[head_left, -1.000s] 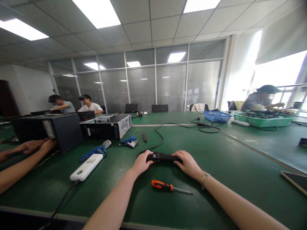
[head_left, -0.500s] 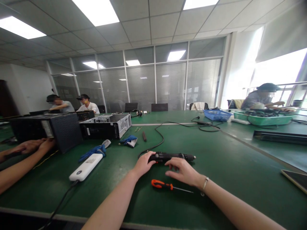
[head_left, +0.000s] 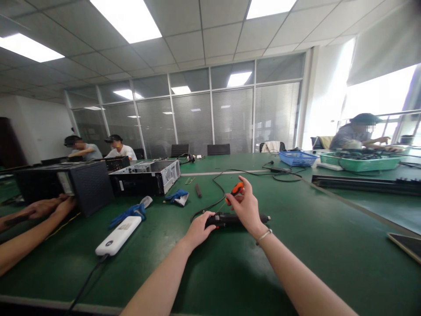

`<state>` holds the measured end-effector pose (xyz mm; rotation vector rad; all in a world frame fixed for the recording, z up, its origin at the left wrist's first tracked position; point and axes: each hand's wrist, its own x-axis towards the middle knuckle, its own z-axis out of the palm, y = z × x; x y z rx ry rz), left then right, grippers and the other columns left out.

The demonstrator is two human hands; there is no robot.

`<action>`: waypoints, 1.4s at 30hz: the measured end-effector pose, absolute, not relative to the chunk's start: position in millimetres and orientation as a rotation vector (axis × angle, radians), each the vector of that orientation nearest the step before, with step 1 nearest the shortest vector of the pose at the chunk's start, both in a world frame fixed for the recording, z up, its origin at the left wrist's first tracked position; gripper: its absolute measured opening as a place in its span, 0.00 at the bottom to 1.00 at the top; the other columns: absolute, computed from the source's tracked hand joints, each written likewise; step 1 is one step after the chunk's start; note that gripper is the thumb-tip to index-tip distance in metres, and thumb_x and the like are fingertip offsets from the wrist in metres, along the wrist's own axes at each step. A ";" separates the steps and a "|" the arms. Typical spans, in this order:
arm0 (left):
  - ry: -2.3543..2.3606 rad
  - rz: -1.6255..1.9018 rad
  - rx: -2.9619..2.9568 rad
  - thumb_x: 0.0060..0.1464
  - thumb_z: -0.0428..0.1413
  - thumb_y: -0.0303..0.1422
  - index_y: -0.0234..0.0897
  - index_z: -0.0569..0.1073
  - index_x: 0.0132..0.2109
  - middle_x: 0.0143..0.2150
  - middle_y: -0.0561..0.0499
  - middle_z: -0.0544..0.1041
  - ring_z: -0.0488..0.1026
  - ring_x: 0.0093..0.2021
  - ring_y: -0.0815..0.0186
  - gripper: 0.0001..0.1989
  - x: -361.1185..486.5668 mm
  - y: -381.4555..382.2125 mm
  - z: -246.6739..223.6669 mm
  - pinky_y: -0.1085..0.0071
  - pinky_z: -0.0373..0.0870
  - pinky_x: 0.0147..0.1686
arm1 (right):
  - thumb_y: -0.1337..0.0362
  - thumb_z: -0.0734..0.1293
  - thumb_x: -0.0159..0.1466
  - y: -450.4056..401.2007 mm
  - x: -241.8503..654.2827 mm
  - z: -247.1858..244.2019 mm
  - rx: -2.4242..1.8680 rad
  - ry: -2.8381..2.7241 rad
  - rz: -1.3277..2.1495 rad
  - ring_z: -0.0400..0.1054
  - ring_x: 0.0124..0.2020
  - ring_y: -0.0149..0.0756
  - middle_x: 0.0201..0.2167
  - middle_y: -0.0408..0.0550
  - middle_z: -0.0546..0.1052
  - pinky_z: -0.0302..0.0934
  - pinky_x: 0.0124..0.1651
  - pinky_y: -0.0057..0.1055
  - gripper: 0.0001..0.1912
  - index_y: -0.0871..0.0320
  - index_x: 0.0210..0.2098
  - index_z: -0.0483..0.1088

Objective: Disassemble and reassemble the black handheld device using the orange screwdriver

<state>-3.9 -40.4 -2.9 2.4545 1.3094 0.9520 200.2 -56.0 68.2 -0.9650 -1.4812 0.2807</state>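
An orange-and-black screwdriver (head_left: 237,189) is held by its handle in my right hand (head_left: 247,206), above the table, with its thin shaft slanting down to the left. Under that hand lies a black electric screwdriver (head_left: 226,218) on the green table (head_left: 158,263), its metal tip to the right and a cable leaving its left end. My left hand (head_left: 199,229) rests around the left end of the black tool, thumb and fingers on its body.
An open computer case (head_left: 141,181) and a dark case (head_left: 94,186) stand at the left, where another person's hands reach in. Nearer are a white power strip (head_left: 119,235) and blue gloves (head_left: 126,213). Blue (head_left: 297,159) and green baskets (head_left: 362,163) stand at the back right.
My right hand has picked up the orange screwdriver from the table and raised it over the black tool. My left hand stays on that tool. A long dark panel at right has shifted left.
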 end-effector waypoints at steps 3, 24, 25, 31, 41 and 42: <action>1.301 0.946 2.454 0.54 0.58 0.31 0.43 0.68 0.52 0.50 0.49 0.75 0.72 0.50 0.58 0.18 -4.7 -40.5 -2.2 0.64 0.66 0.52 | 0.58 0.63 0.64 -58.3 202.1 52.5 -0.973 -1.506 0.077 0.67 0.24 0.33 0.31 0.44 0.72 0.66 0.31 0.31 0.34 0.56 0.65 0.46; 1.293 0.912 2.442 0.55 0.56 0.30 0.44 0.67 0.56 0.53 0.48 0.74 0.71 0.52 0.58 0.21 -6.1 -39.7 -0.2 0.61 0.63 0.56 | 0.61 0.58 0.68 -64.5 199.2 31.2 -0.876 -1.797 -0.139 0.71 0.40 0.41 0.41 0.52 0.73 0.69 0.44 0.39 0.28 0.54 0.65 0.48; 1.295 0.917 2.443 0.55 0.56 0.30 0.44 0.67 0.55 0.53 0.48 0.74 0.71 0.52 0.58 0.21 -6.1 -39.7 -0.4 0.61 0.63 0.56 | 0.62 0.58 0.68 -64.8 199.0 31.8 -0.868 -1.812 -0.141 0.71 0.40 0.41 0.41 0.52 0.73 0.69 0.44 0.39 0.28 0.54 0.65 0.48; 1.273 0.935 2.441 0.55 0.56 0.30 0.44 0.68 0.54 0.52 0.49 0.74 0.71 0.51 0.59 0.20 -5.2 -41.5 1.1 0.62 0.65 0.54 | 0.67 0.57 0.67 -72.7 194.9 40.3 -0.783 -1.901 -0.161 0.69 0.41 0.40 0.42 0.51 0.73 0.68 0.46 0.40 0.32 0.52 0.68 0.41; 1.253 0.935 2.470 0.55 0.56 0.31 0.45 0.67 0.56 0.53 0.49 0.74 0.71 0.52 0.59 0.21 -6.6 -38.9 -1.7 0.63 0.64 0.55 | 0.71 0.56 0.65 -80.8 192.9 48.5 -0.789 -1.931 -0.097 0.65 0.45 0.41 0.46 0.53 0.68 0.65 0.49 0.41 0.33 0.49 0.67 0.45; 1.254 0.934 2.470 0.55 0.56 0.31 0.45 0.67 0.56 0.53 0.49 0.74 0.71 0.52 0.59 0.21 -6.7 -39.1 -1.6 0.63 0.64 0.55 | 0.71 0.56 0.64 -80.8 193.2 48.3 -0.789 -1.927 -0.089 0.65 0.45 0.41 0.46 0.52 0.68 0.65 0.49 0.41 0.33 0.49 0.67 0.45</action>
